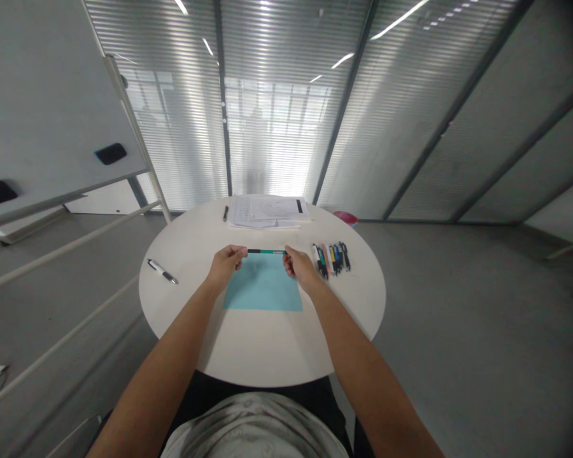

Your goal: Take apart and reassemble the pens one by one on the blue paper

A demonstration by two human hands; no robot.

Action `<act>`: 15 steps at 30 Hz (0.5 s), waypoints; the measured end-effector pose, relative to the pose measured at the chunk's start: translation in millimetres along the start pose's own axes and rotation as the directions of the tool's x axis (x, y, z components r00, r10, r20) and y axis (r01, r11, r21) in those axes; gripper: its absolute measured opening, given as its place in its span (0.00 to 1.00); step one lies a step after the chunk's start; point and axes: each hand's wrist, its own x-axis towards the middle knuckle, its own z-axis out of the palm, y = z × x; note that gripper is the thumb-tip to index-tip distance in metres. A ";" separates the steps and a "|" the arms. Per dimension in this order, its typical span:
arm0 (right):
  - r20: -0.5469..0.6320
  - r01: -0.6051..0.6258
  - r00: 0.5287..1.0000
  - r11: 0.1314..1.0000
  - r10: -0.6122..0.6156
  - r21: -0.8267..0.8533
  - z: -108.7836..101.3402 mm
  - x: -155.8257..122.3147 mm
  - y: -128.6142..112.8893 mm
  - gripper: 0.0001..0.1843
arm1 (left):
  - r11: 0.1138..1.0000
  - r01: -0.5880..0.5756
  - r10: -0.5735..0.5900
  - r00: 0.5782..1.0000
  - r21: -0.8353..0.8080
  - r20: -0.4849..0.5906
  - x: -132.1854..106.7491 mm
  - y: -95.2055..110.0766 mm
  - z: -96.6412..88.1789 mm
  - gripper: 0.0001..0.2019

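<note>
Two-handed pinch on a teal-and-black pen

The fingers of the left hand are closed on the pen's black end, and the fingers of the right hand are closed on its teal end. The pen spans the gap between the hands, held by its two ends, so neither hand is clearly nearer. Its long axis runs almost level across the view, with the black end pointing to the person's left and the teal end to the right.

It lies along the far edge of a pale blue sheet, roughly parallel to that edge. This view cannot show whether it touches the paper. The sheet lies on a round white worktop.

Just beyond the right hand, a tight row of pens and markers lies on the worktop. Well to the left of the left hand, a white-and-black pen lies at a slant. Near the far rim sit a stack of papers and, beside it, a black pen. Past the rim are a red object and a grey floor, with a whiteboard at the left and a glass wall with blinds behind.
</note>
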 end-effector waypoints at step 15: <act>0.080 0.171 0.982 0.985 -0.172 0.027 0.9 -1.0 0.6 0.21 | 0.996 0.046 -0.051 0.997 -0.075 -0.058 1.3 -0.2 -0.5 0.18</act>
